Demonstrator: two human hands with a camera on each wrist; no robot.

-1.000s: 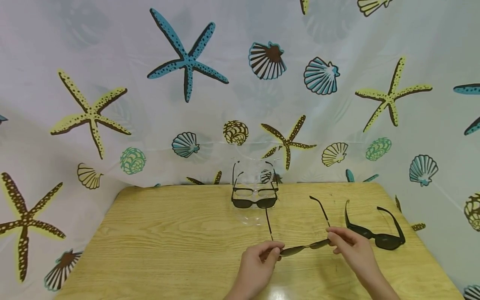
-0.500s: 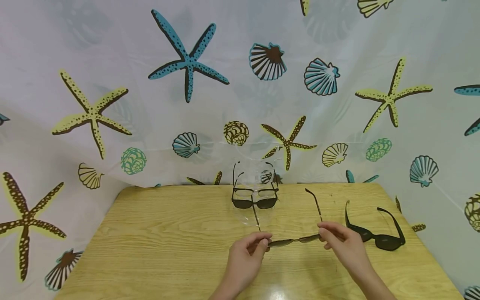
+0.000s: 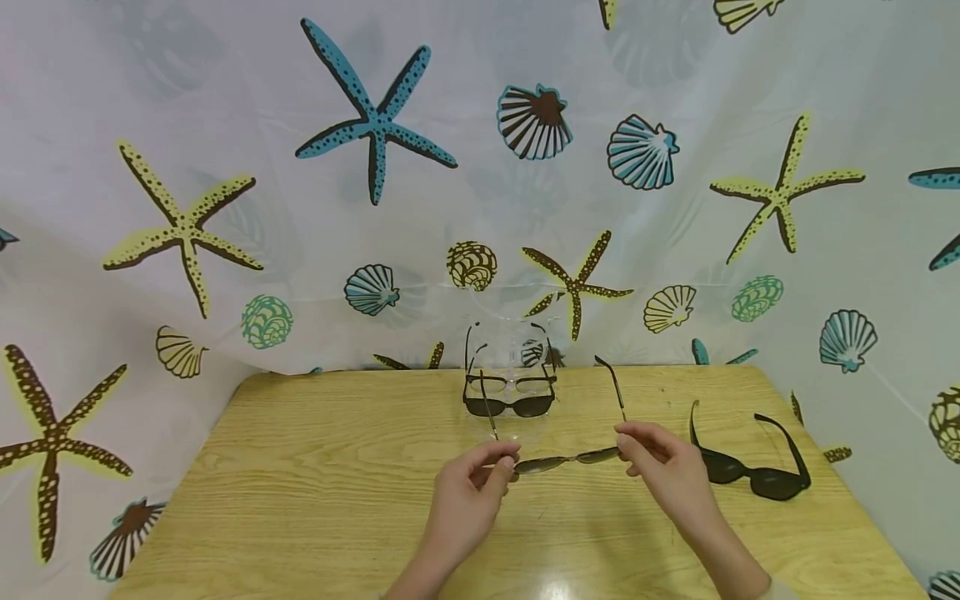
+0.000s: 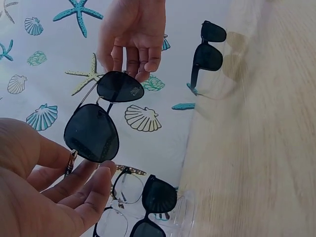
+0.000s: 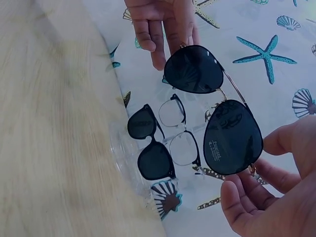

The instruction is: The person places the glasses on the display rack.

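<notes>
Dark-lensed aviator sunglasses (image 3: 542,465) with a thin metal frame are held above the table, their temples open and pointing away from me. My left hand (image 3: 467,498) pinches them at the left hinge, and my right hand (image 3: 669,477) grips the right hinge between thumb and fingers. In the right wrist view, small pale lettering shows on one dark lens (image 5: 233,138). Beyond the left hand, a clear plastic stand (image 5: 118,153) carries black sunglasses (image 3: 532,407) on a lower level and clear-lensed glasses (image 3: 535,385) above them. The left temple overlaps this stand in the head view.
Black thick-framed sunglasses (image 3: 776,483) rest on the wooden table (image 3: 337,500) to the right of my right hand, temples open. A white curtain (image 3: 450,208) printed with starfish and shells hangs behind the table and along its sides.
Both hands have carried the aviator sunglasses left and farther from me, toward the stand. The left temple has moved from the stand's right side to overlap its left part. The other eyewear stays put.
</notes>
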